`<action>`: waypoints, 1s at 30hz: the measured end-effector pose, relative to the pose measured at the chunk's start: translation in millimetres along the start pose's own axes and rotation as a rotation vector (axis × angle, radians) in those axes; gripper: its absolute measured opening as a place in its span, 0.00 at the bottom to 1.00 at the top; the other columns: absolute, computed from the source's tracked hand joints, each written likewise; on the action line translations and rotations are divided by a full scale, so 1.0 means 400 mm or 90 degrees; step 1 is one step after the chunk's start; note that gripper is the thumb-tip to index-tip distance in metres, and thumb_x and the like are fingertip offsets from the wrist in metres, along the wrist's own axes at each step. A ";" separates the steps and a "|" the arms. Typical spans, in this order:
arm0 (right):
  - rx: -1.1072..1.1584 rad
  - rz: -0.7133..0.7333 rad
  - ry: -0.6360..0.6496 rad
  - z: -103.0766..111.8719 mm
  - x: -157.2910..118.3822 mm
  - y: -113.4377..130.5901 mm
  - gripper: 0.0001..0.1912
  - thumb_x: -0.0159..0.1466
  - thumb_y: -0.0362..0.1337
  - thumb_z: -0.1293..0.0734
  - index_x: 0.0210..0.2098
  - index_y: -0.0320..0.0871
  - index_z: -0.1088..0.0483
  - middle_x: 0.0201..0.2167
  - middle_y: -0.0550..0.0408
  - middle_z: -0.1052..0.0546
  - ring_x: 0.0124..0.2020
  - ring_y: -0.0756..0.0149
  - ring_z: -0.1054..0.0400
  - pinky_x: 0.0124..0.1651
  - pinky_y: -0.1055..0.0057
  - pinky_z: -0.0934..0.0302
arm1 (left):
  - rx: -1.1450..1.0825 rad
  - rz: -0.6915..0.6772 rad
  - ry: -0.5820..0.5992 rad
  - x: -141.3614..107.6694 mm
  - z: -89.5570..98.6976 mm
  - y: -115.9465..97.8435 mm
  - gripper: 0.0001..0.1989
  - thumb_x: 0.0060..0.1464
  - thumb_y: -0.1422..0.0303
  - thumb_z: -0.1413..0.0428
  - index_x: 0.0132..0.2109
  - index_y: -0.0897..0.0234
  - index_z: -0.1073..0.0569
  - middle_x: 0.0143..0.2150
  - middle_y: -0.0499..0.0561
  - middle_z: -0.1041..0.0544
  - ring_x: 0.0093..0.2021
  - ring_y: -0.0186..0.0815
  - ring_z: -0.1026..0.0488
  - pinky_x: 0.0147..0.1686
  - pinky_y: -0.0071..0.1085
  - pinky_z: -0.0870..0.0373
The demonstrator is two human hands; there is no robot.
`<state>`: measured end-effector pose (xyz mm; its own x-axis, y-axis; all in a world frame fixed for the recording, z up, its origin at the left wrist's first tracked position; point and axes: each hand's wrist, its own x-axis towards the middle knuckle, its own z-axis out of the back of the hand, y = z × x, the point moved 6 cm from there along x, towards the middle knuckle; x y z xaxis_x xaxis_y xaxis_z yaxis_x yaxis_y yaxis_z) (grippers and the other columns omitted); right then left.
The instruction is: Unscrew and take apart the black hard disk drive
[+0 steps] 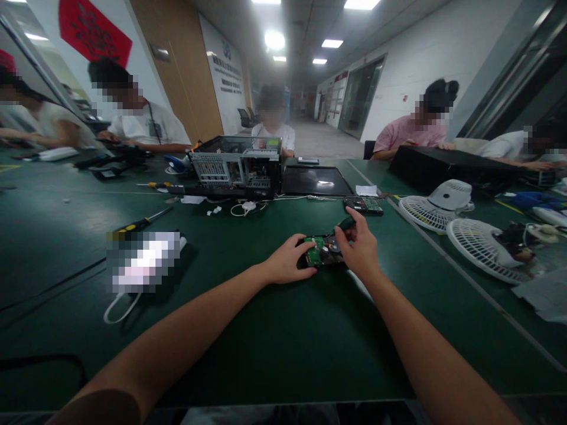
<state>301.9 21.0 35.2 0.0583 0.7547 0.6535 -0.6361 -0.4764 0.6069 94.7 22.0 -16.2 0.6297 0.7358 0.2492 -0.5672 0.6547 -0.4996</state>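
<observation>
A hard drive (326, 252) with a green circuit board lies on the green table in front of me. My left hand (290, 260) grips its left end, thumb at the near edge and fingers at the far edge. Pinched in my right hand (359, 245) is a screwdriver (346, 223) with a dark green handle, held over the drive's right part. My fingers hide much of the screwdriver, and I cannot make out whether its tip touches a screw. Just beyond my right hand lies a second circuit-board-backed drive (364, 205).
An opened computer case (237, 168) and a dark flat panel (316, 180) stand at the back. Left lie a yellow-black screwdriver (139, 225) and a lit, blurred device (148, 260). Fan parts (482, 248) lie on the right. Other people (146, 127) sit around the table.
</observation>
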 end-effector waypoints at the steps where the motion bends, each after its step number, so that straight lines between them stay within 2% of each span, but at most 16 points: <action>1: 0.014 -0.002 0.004 0.000 0.000 0.003 0.33 0.67 0.44 0.32 0.69 0.49 0.40 0.42 0.50 0.20 0.33 0.60 0.26 0.41 0.58 0.27 | 0.002 -0.001 0.001 0.000 0.000 0.000 0.42 0.54 0.47 0.37 0.71 0.57 0.37 0.70 0.60 0.43 0.69 0.55 0.40 0.68 0.49 0.37; 6: 0.120 -0.017 0.021 -0.003 -0.003 0.018 0.28 0.72 0.43 0.38 0.70 0.53 0.40 0.54 0.48 0.23 0.31 0.66 0.25 0.37 0.63 0.27 | -0.002 0.004 0.003 -0.001 0.001 0.002 0.43 0.54 0.45 0.38 0.71 0.55 0.38 0.71 0.59 0.44 0.68 0.56 0.39 0.66 0.51 0.35; 10: 0.120 -0.006 0.015 -0.003 -0.005 0.025 0.27 0.72 0.44 0.38 0.69 0.51 0.39 0.51 0.48 0.21 0.30 0.66 0.26 0.37 0.62 0.27 | -0.010 0.007 -0.001 -0.001 0.003 0.001 0.41 0.56 0.44 0.39 0.71 0.55 0.37 0.70 0.60 0.43 0.67 0.55 0.37 0.65 0.51 0.34; 15: -0.003 0.063 -0.008 0.009 -0.001 0.048 0.23 0.70 0.45 0.34 0.63 0.50 0.30 0.45 0.49 0.21 0.33 0.63 0.28 0.43 0.59 0.28 | -0.016 0.021 -0.003 0.001 -0.001 0.003 0.40 0.57 0.45 0.39 0.70 0.55 0.37 0.70 0.59 0.42 0.67 0.55 0.37 0.65 0.53 0.35; 18: -0.055 0.090 -0.015 0.016 0.000 0.059 0.21 0.70 0.45 0.33 0.60 0.49 0.28 0.42 0.50 0.21 0.33 0.63 0.28 0.46 0.58 0.30 | -0.004 0.017 -0.004 0.002 -0.003 0.001 0.39 0.57 0.45 0.39 0.70 0.55 0.37 0.70 0.60 0.42 0.67 0.55 0.38 0.66 0.52 0.36; 21: -0.040 0.067 -0.013 0.015 -0.001 0.052 0.22 0.71 0.45 0.35 0.62 0.49 0.29 0.45 0.49 0.21 0.34 0.63 0.27 0.45 0.59 0.29 | 0.004 0.018 -0.003 0.002 -0.002 -0.002 0.39 0.58 0.45 0.40 0.70 0.56 0.37 0.70 0.60 0.43 0.68 0.55 0.38 0.66 0.52 0.35; 26: 0.086 0.013 0.019 0.000 -0.004 0.032 0.26 0.72 0.44 0.37 0.68 0.51 0.37 0.56 0.46 0.24 0.31 0.65 0.24 0.39 0.61 0.26 | 0.008 0.018 0.004 0.001 0.001 -0.003 0.40 0.58 0.44 0.41 0.71 0.56 0.38 0.70 0.60 0.42 0.67 0.55 0.37 0.65 0.52 0.34; 28: 0.104 0.009 0.031 -0.004 -0.004 0.031 0.27 0.72 0.44 0.37 0.69 0.52 0.38 0.55 0.47 0.23 0.31 0.65 0.24 0.38 0.61 0.26 | 0.012 0.019 0.001 0.001 -0.001 -0.001 0.40 0.58 0.44 0.41 0.71 0.55 0.38 0.70 0.60 0.42 0.66 0.55 0.37 0.64 0.51 0.34; 30: 0.078 0.014 0.028 -0.002 -0.003 0.033 0.27 0.71 0.45 0.37 0.68 0.51 0.37 0.50 0.48 0.21 0.31 0.64 0.24 0.39 0.60 0.26 | 0.019 0.015 -0.004 0.001 -0.003 0.000 0.40 0.58 0.44 0.41 0.71 0.56 0.38 0.69 0.60 0.42 0.67 0.55 0.37 0.65 0.51 0.34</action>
<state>292.8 14.3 42.1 0.0104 0.7613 0.6483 -0.5378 -0.5423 0.6455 95.7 22.2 -17.1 0.6123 0.7524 0.2428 -0.5976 0.6415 -0.4809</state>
